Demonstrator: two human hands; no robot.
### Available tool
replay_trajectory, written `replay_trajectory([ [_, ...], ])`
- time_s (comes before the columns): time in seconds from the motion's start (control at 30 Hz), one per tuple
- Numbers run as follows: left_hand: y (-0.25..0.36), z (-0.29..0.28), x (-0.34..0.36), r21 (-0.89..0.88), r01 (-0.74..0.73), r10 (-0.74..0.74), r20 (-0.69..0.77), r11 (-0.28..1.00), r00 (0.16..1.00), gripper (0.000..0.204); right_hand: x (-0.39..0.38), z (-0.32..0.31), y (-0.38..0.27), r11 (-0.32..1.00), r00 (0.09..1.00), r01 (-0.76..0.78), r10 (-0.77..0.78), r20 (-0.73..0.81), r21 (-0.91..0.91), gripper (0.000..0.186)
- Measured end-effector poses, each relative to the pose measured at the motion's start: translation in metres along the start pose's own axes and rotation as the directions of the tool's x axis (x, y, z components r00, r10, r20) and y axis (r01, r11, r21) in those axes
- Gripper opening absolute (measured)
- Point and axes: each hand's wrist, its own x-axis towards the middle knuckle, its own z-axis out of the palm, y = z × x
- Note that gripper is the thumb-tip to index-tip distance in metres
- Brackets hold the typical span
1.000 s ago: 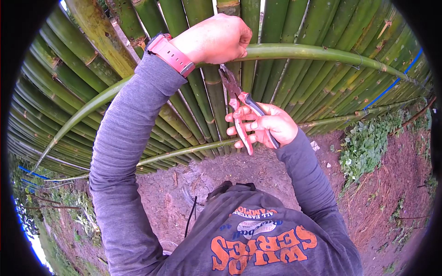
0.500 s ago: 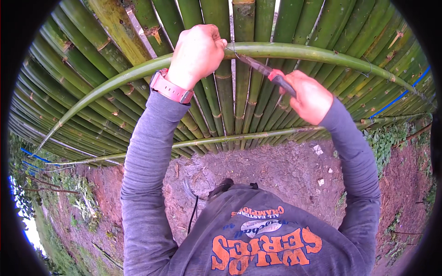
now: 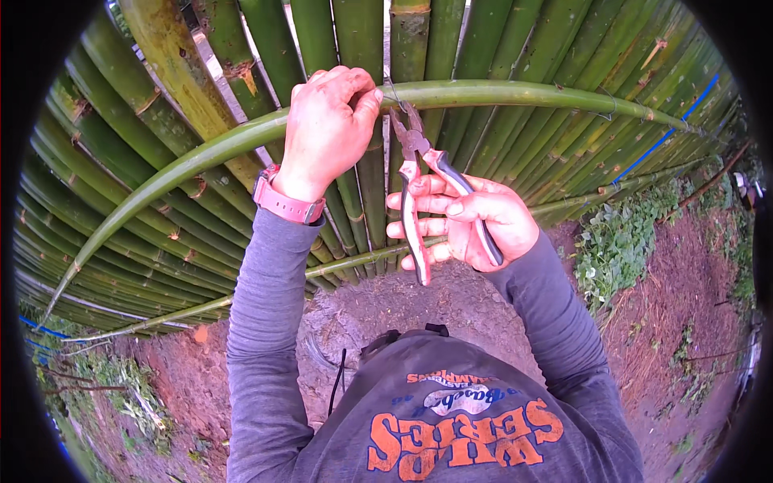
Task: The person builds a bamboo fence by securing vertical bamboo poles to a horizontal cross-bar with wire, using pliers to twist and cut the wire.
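My left hand (image 3: 328, 133), with a pink watch (image 3: 286, 201) on its wrist, is curled at the curved green bamboo rail (image 3: 499, 94), thumb and fingers bent beside a thin wire (image 3: 392, 94) looped on it; what they pinch is too small to make out. My right hand (image 3: 475, 221), palm up, holds red-and-black pliers (image 3: 416, 141), their handles spread and its fingertips round the nearer one. The pliers' jaws point up at the wire, just below the rail. Upright bamboo poles (image 3: 358, 36) stand close behind.
A lower bamboo rail (image 3: 354, 259) crosses the poles. A blue line (image 3: 668, 129) runs along the poles at right. Leafy plants (image 3: 616, 249) grow on the dirt ground (image 3: 644, 338) below. A coil of pale wire (image 3: 318, 350) lies on the ground near my body.
Since half a second ago, my right hand has turned palm up and the pliers' handles have spread again. My left hand has shifted slightly down; a second ago it was farther right along the rail.
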Motion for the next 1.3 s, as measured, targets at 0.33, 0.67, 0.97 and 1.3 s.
replay_trajectory([
  [0.33, -0.014, 0.012, -0.009, -0.135, -0.100, 0.088, -0.088, 0.986, 0.992, 0.006, 0.001, 0.011, -0.010, 1.000, 0.985, 0.019, -0.019, -0.170, -0.005, 0.046],
  [0.67, -0.020, 0.014, -0.021, -0.186, -0.196, 0.173, -0.133, 0.963, 0.976, 0.010, 0.007, 0.051, -0.034, 0.984, 0.926, -0.179, 0.161, -0.342, -0.021, 0.032],
  [0.97, -0.055, -0.033, -0.046, 0.024, -0.174, 0.174, -0.009, 0.984, 0.985, 0.057, 0.050, 0.138, -0.060, -0.115, 0.498, -0.867, -0.159, -0.852, -0.485, 0.042],
  [1.3, -0.062, -0.010, -0.042, 0.183, -0.205, 0.231, -0.133, 0.962, 0.964, 0.029, 0.050, 0.145, -0.045, -0.904, 0.910, -0.201, -0.315, -0.270, 0.378, 0.033],
])
